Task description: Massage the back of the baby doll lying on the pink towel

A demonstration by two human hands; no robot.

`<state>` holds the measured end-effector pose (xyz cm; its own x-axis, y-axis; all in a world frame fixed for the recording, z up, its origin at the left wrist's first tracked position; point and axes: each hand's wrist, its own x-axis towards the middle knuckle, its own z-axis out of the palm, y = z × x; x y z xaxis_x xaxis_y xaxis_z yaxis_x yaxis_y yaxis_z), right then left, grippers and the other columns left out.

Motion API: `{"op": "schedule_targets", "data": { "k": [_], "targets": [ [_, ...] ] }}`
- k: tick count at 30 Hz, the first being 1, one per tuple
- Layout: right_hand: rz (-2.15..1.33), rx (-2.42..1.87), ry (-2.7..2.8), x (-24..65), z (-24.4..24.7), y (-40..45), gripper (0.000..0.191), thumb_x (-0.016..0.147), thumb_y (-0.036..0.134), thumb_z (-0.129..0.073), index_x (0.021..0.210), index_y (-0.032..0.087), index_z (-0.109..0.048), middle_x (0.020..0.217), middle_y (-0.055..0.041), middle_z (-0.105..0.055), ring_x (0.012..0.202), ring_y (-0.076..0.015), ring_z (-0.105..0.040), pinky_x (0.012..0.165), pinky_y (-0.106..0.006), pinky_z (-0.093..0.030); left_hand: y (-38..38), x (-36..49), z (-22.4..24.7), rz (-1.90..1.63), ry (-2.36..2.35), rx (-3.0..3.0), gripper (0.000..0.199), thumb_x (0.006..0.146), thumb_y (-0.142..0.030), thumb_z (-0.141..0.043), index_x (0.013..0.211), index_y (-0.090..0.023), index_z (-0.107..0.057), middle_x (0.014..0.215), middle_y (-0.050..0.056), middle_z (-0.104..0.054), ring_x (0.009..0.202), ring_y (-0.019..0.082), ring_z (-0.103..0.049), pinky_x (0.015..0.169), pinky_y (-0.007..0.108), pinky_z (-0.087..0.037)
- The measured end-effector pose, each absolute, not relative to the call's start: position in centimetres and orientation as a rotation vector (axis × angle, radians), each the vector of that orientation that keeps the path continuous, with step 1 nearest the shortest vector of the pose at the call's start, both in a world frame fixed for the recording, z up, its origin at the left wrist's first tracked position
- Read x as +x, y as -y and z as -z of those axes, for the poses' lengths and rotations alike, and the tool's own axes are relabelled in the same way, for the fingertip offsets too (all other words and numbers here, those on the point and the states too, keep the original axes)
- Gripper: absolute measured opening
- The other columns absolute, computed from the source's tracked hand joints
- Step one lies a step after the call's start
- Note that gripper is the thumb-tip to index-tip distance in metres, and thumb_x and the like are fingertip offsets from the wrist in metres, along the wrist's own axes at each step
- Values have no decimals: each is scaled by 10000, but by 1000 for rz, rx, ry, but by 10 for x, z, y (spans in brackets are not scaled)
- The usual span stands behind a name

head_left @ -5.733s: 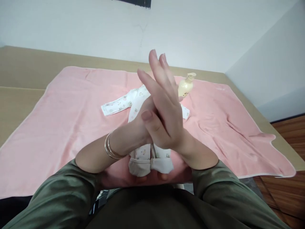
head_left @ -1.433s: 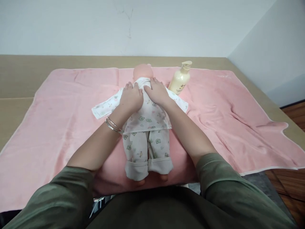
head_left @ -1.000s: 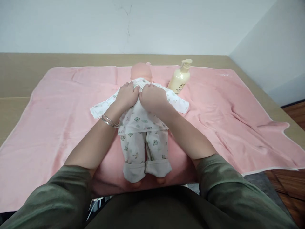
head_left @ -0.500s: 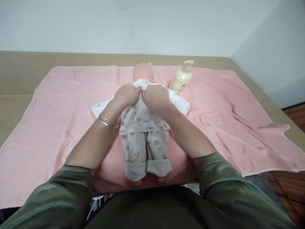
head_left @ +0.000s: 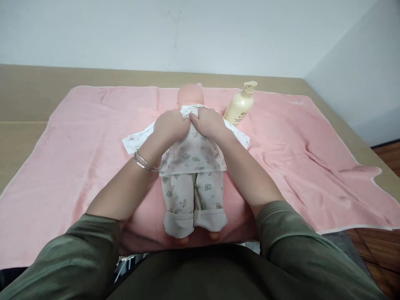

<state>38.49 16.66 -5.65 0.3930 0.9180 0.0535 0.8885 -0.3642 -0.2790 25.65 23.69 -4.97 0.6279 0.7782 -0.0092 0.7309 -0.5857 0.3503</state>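
Observation:
A baby doll [head_left: 191, 95] lies on a pink blanket, its feet toward me and its face not visible. It wears a white printed shirt [head_left: 195, 156] and matching trousers [head_left: 208, 193] with turned-up cuffs. My left hand [head_left: 172, 125], below two silver bangles [head_left: 145, 161], is closed on the shirt's upper part, just under the doll's head. Right beside it, my right hand [head_left: 208, 123] is closed on the same cloth, its thumb pointing toward the left hand. The fingertips of both hands are hidden. The shirt's sleeves spread out to either side.
A cream pump bottle [head_left: 240, 107] leans at a tilt on the blanket, right of the doll's head. The pink blanket [head_left: 312, 166] covers most of the wooden table [head_left: 25, 91] and is rumpled at the right. A white wall stands behind.
My hands have shifted slightly on the shirt, and the cloth near the doll's neck is more bunched up. The view has moved a little; the bottle stays in place.

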Motion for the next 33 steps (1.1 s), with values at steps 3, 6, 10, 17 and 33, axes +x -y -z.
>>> {"op": "schedule_targets", "data": {
  "k": [3,6,10,17,33],
  "targets": [
    [-144,-2390,1602,383,55,-166,578,1149,390,-291,1329,18,-694,1355,-245,-727,1253,-366,-687,1126,-465,-511,-229,260,56,-215,-1118,2666,504,1050,-324,-331,1126,-89,-771,1156,271,-764,1253,436,-683,1104,571,-509],
    [-119,-2439,1620,374,53,-165,564,1154,359,-288,1307,7,-701,1358,-261,-720,1303,-381,-663,1167,-494,-486,-235,264,64,-263,-1182,2624,539,1056,-299,-277,1151,-80,-760,1235,276,-759,1264,402,-682,1120,518,-509],
    [-94,-2477,1724,359,53,-158,473,1121,284,-338,1182,54,-746,1240,-260,-743,1255,-394,-676,1149,-527,-494,-256,266,73,-327,-1219,2493,521,1039,-302,-277,1101,-131,-765,1242,222,-786,1177,335,-711,1057,443,-546],
    [-42,-2418,1613,368,63,-168,499,1119,332,-345,1245,34,-726,1311,-262,-733,1279,-384,-674,1150,-507,-516,-261,271,89,-480,-1189,2491,502,1042,-304,-263,1099,-158,-739,1249,208,-773,1184,310,-691,1093,419,-515],
    [-183,-2379,1576,383,55,-168,491,1127,388,-361,1226,77,-727,1263,-206,-774,1155,-350,-729,1068,-446,-550,-224,259,64,-289,-1082,2780,485,1035,-212,-313,1304,-85,-696,1328,267,-725,1269,394,-676,1115,515,-504]
  ]
}}
